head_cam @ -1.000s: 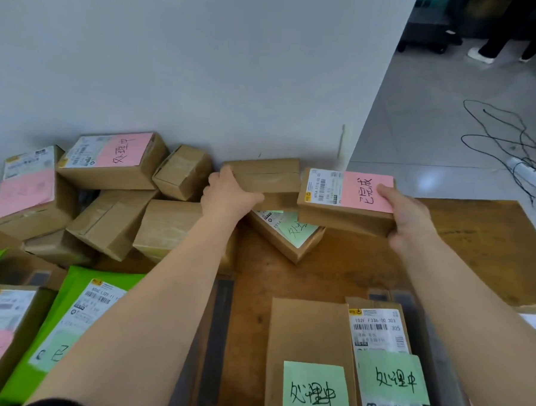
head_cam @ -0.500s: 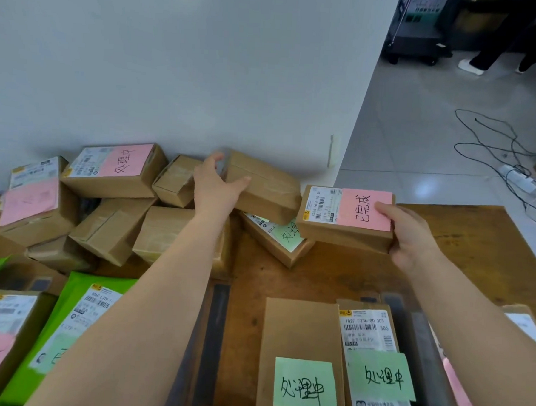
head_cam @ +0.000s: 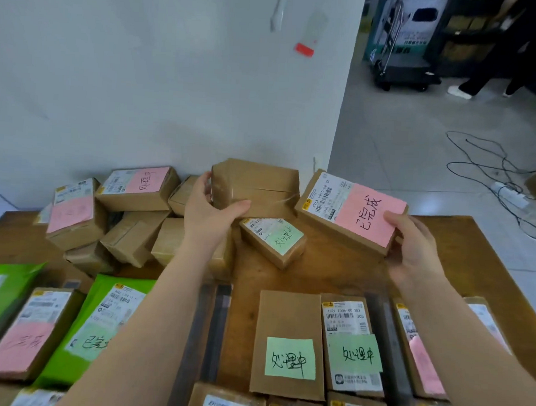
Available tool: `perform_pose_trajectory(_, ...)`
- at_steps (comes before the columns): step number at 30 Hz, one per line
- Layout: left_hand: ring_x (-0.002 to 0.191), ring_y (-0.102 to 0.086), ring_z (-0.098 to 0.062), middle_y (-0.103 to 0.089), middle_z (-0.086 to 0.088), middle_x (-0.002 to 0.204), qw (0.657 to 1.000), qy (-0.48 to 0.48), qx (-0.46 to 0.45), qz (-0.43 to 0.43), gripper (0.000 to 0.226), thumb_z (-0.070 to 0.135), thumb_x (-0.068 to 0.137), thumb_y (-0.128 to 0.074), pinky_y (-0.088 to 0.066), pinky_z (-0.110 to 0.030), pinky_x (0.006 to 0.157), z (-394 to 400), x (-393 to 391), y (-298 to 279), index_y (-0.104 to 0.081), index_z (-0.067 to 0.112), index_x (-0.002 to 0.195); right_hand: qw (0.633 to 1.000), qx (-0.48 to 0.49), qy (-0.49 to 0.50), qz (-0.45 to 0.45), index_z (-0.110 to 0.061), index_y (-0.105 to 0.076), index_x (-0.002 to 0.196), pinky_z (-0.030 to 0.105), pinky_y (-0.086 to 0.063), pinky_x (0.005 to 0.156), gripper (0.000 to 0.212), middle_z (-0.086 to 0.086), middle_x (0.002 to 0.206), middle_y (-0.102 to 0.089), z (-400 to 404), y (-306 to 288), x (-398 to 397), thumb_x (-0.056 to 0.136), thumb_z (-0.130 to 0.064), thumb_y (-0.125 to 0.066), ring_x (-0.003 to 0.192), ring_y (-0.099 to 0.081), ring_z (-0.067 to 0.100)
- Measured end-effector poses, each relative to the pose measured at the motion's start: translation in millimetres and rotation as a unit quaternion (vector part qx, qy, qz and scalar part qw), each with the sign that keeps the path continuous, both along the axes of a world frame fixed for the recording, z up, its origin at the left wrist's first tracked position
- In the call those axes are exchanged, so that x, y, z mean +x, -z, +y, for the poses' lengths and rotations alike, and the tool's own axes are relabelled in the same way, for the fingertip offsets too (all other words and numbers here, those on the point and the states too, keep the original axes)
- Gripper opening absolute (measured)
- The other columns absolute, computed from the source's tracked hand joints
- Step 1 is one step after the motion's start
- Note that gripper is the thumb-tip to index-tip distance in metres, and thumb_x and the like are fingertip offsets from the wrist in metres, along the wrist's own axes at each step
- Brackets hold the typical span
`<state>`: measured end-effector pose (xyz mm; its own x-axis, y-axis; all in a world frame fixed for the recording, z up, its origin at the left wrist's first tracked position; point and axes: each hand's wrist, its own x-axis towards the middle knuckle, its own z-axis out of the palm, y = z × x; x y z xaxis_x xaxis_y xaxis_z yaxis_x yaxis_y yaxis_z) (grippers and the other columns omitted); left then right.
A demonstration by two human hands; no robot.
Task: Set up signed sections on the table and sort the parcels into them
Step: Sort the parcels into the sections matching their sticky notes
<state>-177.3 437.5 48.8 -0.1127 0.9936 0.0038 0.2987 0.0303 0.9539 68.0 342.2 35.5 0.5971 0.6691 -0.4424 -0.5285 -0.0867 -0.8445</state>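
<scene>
My left hand (head_cam: 209, 210) grips a plain taped cardboard box (head_cam: 257, 183), lifted and tilted above the pile by the wall. My right hand (head_cam: 413, 244) holds a second box with a pink handwritten note (head_cam: 350, 211) and a barcode label, raised over the wooden table (head_cam: 463, 244). Between the two lies a small box with a green note (head_cam: 272, 242). A heap of brown parcels (head_cam: 119, 223), some with pink notes, fills the back left.
Rows of sorted parcels lie near me: boxes with green notes (head_cam: 289, 357) in the middle, green mailer bags (head_cam: 98, 327) and a pink-noted box (head_cam: 23, 339) at left, dark divider strips (head_cam: 205, 330) between sections. A white wall stands behind; cables and a person's feet are on the floor at right.
Both hands lifted their boxes higher. The plain box in my left hand rose off the pile and the pink-noted box tilted up toward me. The camera tipped upward.
</scene>
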Motion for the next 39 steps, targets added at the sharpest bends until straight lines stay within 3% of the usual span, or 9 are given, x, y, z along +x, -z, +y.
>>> perform_pose_trajectory(4, 0.117, -0.039, -0.006, -0.043, 0.005, 0.13, 0.979, 0.025, 0.142, 0.143, 0.082, 0.014, 0.066, -0.08, -0.036, -0.028, 0.1, -63, -4, -20, -0.039, 0.019, 0.137, 0.997, 0.043, -0.006, 0.071, -0.012, -0.048, 0.127, 0.026, -0.054, 0.064, 0.042, 0.007, 0.1, -0.069, -39, -21, -12, 0.088, -0.015, -0.063, 0.093, -0.068, 0.017)
perform_pose_trajectory(10, 0.11, -0.043, -0.023, -0.043, -0.001, 0.119, 0.833, 0.063, 0.45, 0.316, 0.048, 0.023, 0.073, -0.053, -0.043, -0.029, 0.083, -146, -13, -8, -0.046, 0.018, 0.121, 0.984, 0.092, -0.05, 0.141, -0.011, -0.055, 0.117, 0.035, -0.056, 0.076, 0.031, 0.008, 0.098, -0.072, -104, -38, -38, 0.087, -0.013, -0.063, 0.094, -0.069, 0.02)
perform_pose_trajectory(13, 0.11, -0.045, -0.028, -0.044, -0.004, 0.118, 0.791, 0.053, 0.525, 0.311, 0.025, 0.018, 0.091, -0.047, -0.04, -0.025, 0.095, -177, -18, 3, -0.05, 0.019, 0.116, 0.979, 0.094, -0.071, 0.169, -0.012, -0.057, 0.106, 0.037, -0.054, 0.082, 0.021, 0.008, 0.093, -0.073, -134, -39, -51, 0.086, -0.014, -0.063, 0.098, -0.067, 0.022)
perform_pose_trajectory(20, 0.116, -0.046, -0.032, -0.043, -0.003, 0.122, 0.813, 0.057, 0.503, 0.289, 0.035, 0.008, 0.086, -0.043, -0.048, -0.031, 0.09, -235, -34, 12, -0.05, 0.022, 0.118, 0.981, 0.09, -0.09, 0.148, -0.009, -0.06, 0.098, 0.038, -0.051, 0.088, 0.01, 0.013, 0.105, -0.068, -188, -31, -79, 0.088, -0.01, -0.06, 0.106, -0.061, 0.025)
perform_pose_trajectory(23, 0.119, -0.045, -0.023, -0.039, 0.007, 0.127, 0.894, 0.078, 0.403, 0.178, 0.056, 0.016, 0.071, -0.052, -0.052, -0.037, 0.088, -249, -47, 10, -0.045, 0.031, 0.125, 0.982, 0.102, -0.088, 0.134, -0.01, -0.061, 0.097, 0.038, -0.051, 0.088, 0.01, 0.013, 0.105, -0.069, -202, -36, -89, 0.088, -0.011, -0.06, 0.106, -0.062, 0.025)
perform_pose_trajectory(28, 0.116, -0.047, 0.01, -0.043, 0.026, 0.126, 0.969, 0.042, 0.211, -0.125, 0.078, -0.008, 0.07, -0.075, -0.045, -0.013, 0.093, -272, -66, -8, -0.043, 0.034, 0.128, 0.986, 0.117, -0.065, 0.097, -0.01, -0.061, 0.097, 0.035, -0.052, 0.084, 0.009, 0.01, 0.099, -0.069, -226, -48, -105, 0.088, -0.012, -0.06, 0.102, -0.062, 0.022)
perform_pose_trajectory(30, 0.108, -0.053, 0.012, -0.049, 0.021, 0.121, 0.962, 0.022, 0.141, -0.231, 0.073, -0.013, 0.073, -0.069, -0.049, -0.015, 0.088, -280, -77, -18, -0.044, 0.031, 0.126, 0.988, 0.118, -0.062, 0.082, -0.009, -0.061, 0.096, 0.032, -0.052, 0.076, 0.008, 0.009, 0.094, -0.069, -236, -52, -114, 0.088, -0.012, -0.06, 0.095, -0.063, 0.021)
perform_pose_trajectory(34, 0.108, -0.062, -0.016, -0.061, 0.003, 0.119, 0.907, -0.012, 0.023, -0.421, 0.063, 0.004, 0.072, -0.067, -0.053, -0.038, 0.087, -293, -107, -23, -0.047, 0.027, 0.127, 0.989, 0.118, -0.065, 0.063, -0.008, -0.06, 0.097, 0.033, -0.052, 0.077, 0.009, 0.009, 0.093, -0.068, -255, -53, -142, 0.088, -0.011, -0.059, 0.092, -0.062, 0.021)
perform_pose_trajectory(39, 0.112, -0.061, -0.027, -0.061, -0.01, 0.126, 0.864, -0.019, -0.063, -0.499, 0.068, 0.036, 0.07, -0.067, -0.05, -0.049, 0.092, -315, -145, -15, -0.047, 0.021, 0.133, 0.986, 0.126, -0.063, 0.086, -0.011, -0.061, 0.102, 0.035, -0.053, 0.074, 0.014, 0.009, 0.095, -0.066, -279, -50, -180, 0.089, -0.014, -0.057, 0.089, -0.061, 0.021)
